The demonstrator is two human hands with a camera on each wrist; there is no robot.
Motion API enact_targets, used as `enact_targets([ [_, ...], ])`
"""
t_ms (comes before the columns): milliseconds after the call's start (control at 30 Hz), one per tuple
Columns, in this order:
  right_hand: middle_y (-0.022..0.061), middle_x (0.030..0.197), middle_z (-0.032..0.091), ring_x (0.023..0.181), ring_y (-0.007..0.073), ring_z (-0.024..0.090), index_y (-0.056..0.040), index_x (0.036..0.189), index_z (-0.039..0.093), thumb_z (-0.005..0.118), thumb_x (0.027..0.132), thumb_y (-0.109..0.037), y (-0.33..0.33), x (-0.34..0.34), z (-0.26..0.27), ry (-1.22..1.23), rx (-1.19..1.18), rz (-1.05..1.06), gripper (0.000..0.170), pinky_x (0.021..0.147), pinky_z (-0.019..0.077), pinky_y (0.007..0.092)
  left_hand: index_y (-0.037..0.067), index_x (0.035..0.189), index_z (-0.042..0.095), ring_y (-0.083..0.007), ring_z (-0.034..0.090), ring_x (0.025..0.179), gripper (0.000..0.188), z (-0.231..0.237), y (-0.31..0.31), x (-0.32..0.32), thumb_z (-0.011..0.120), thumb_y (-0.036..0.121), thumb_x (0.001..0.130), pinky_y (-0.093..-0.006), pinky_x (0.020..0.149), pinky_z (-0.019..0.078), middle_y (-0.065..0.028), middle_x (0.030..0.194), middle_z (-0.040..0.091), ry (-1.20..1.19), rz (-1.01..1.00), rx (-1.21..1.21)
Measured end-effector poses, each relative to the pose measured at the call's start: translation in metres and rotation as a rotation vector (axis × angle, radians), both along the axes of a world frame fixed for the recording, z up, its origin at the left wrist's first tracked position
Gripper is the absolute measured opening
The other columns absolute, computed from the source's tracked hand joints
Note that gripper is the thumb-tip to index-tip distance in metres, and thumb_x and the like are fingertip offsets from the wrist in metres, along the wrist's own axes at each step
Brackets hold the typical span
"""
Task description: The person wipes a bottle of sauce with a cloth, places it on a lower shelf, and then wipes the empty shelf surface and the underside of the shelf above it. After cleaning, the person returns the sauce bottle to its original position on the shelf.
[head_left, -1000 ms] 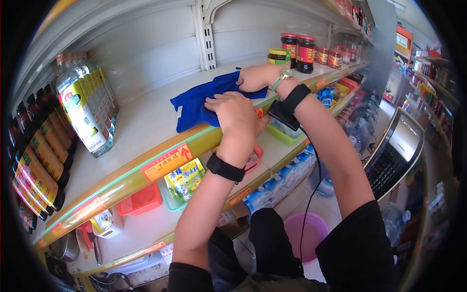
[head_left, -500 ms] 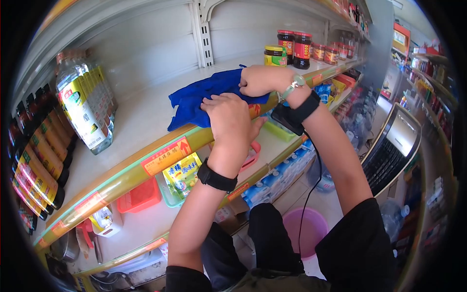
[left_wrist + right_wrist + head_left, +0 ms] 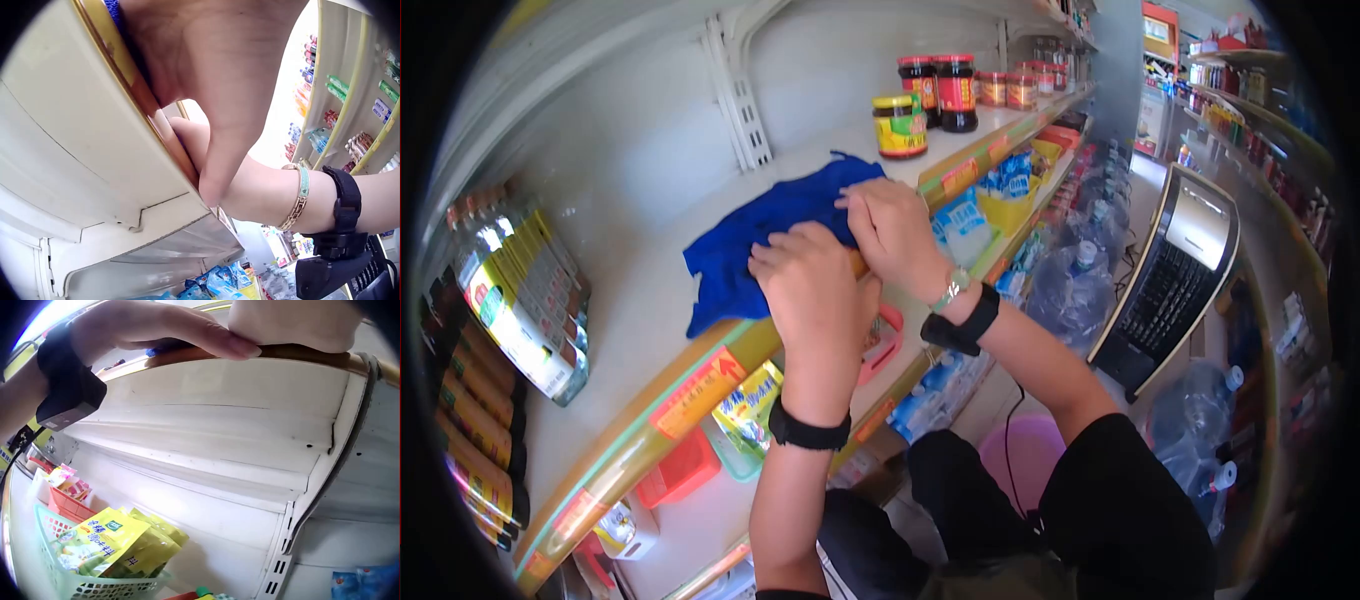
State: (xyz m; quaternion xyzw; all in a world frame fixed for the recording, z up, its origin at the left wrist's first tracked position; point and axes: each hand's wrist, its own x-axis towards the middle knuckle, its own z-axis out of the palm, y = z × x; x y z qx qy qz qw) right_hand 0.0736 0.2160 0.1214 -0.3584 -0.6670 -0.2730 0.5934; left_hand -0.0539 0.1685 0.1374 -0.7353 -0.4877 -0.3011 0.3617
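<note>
A crumpled blue cloth (image 3: 775, 215) lies on the white shelf, its near side reaching the yellow front edge. My left hand (image 3: 812, 290) rests on the cloth's front part, fingers laid over it. In the left wrist view, the thumb of my left hand (image 3: 219, 94) stretches out beside the shelf edge. Just to the right, my right hand (image 3: 892, 228) has its fingers bent over the cloth's right end and holds it there. From below, the right wrist view shows my right hand (image 3: 294, 325) at the edge, near the left thumb.
Beyond the cloth stands a yellow-lidded jar (image 3: 899, 128) with red-lidded jars (image 3: 957, 95) behind it. Clear bottles (image 3: 520, 300) and dark bottles (image 3: 485, 400) line the left. A basket of yellow packets (image 3: 109, 544) sits on the shelf below. A pink basin (image 3: 1020, 455) is on the floor.
The head view has swung right, so shelf and jars appear further left. My right hand has come back toward the front edge, nearer my left hand. The left hand stays on the cloth.
</note>
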Motion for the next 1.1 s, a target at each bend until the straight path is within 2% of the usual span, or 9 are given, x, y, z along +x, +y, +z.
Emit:
enact_targets([
  [33,0.0153,0.067,0.055,0.065,0.0319,0.051,-0.0006,0.063,0.053,0.047,0.08,-0.012,0.002,0.001,0.001,-0.006,0.021,-0.002,0.021,0.061,0.0388,0.0415,0.005,0.075,0.05,-0.0239,0.059,0.067,0.049,0.001,0.0,0.0,0.073,0.044,0.057,-0.0304,0.063,0.0469,-0.0093,0.072,0.056,0.014,0.003,0.02],
  [67,0.0145,0.067,0.056,0.066,0.0314,0.051,-0.0006,0.064,0.054,0.047,0.08,-0.011,0.002,0.002,0.0,-0.006,0.038,0.024,0.02,0.061,0.0387,0.041,-0.006,0.096,0.053,-0.0366,0.058,0.093,0.066,0.006,-0.004,0.002,0.07,0.047,0.059,-0.039,0.083,0.0448,-0.0234,0.095,0.058,-0.025,0.003,-0.2],
  [167,0.0123,0.068,0.056,0.068,0.0298,0.051,-0.0007,0.068,0.057,0.046,0.079,-0.01,-0.001,0.002,-0.001,0.003,0.048,0.051,0.018,0.064,0.0382,0.0393,-0.006,0.098,0.052,-0.0367,0.058,0.094,0.067,0.005,-0.003,0.003,0.069,0.047,0.061,-0.0392,0.084,0.0445,-0.0234,0.096,0.058,0.0,0.024,-0.219],
  [433,0.0101,0.068,0.053,0.068,0.0286,0.049,-0.0018,0.068,0.053,0.046,0.08,-0.011,-0.003,0.0,-0.004,0.014,0.043,0.037,0.016,0.064,0.0367,0.0385,-0.001,0.092,0.05,-0.0311,0.06,0.083,0.059,0.003,-0.002,-0.001,0.073,0.043,0.059,-0.0341,0.075,0.047,-0.0161,0.084,0.058,0.02,0.009,-0.172],
  [533,0.0105,0.066,0.051,0.067,0.0288,0.048,-0.0026,0.066,0.05,0.045,0.08,-0.011,-0.007,-0.001,-0.003,-0.001,0.038,0.026,0.018,0.063,0.0356,0.0385,0.008,0.077,0.047,-0.0212,0.06,0.065,0.046,-0.001,0.002,-0.004,0.077,0.035,0.056,-0.0284,0.059,0.0485,-0.0067,0.07,0.056,0.095,0.058,0.054],
  [667,0.0106,0.065,0.051,0.067,0.0293,0.049,-0.0032,0.066,0.05,0.044,0.081,-0.012,-0.008,-0.002,-0.002,-0.021,0.049,0.012,0.019,0.063,0.0352,0.0395,0.003,0.089,0.051,-0.0262,0.062,0.075,0.05,0.001,0.003,-0.002,0.074,0.034,0.057,-0.0311,0.069,0.0481,-0.0114,0.078,0.058,0.085,0.056,-0.093],
  [833,0.0113,0.066,0.052,0.069,0.0302,0.05,-0.0036,0.066,0.05,0.042,0.083,-0.014,-0.007,-0.004,-0.004,-0.06,-0.003,-0.045,0.021,0.064,0.036,0.0404,0.009,0.076,0.05,-0.0215,0.062,0.063,0.039,-0.008,0.015,-0.003,0.077,0.03,0.055,-0.0305,0.061,0.0488,-0.0058,0.068,0.059,0.052,0.033,0.119],
  [967,0.0134,0.069,0.053,0.07,0.0316,0.05,-0.0028,0.068,0.05,0.04,0.085,-0.014,-0.014,-0.01,-0.002,-0.088,-0.014,-0.105,0.023,0.066,0.0366,0.0411,0.007,0.082,0.053,-0.0218,0.063,0.068,0.043,-0.011,0.017,0.001,0.076,0.032,0.055,-0.0338,0.069,0.0503,-0.0072,0.074,0.062,0.04,0.127,0.171],
  [1100,0.0166,0.071,0.053,0.073,0.0336,0.05,-0.0014,0.07,0.05,0.035,0.088,-0.016,-0.005,-0.011,-0.002,-0.106,-0.058,-0.189,0.027,0.067,0.0368,0.0427,0.004,0.091,0.056,-0.0288,0.064,0.077,0.024,-0.009,0.017,0.003,0.057,0.022,0.074,-0.0466,0.076,0.048,-0.0149,0.083,0.063,-0.004,0.079,0.101],
])
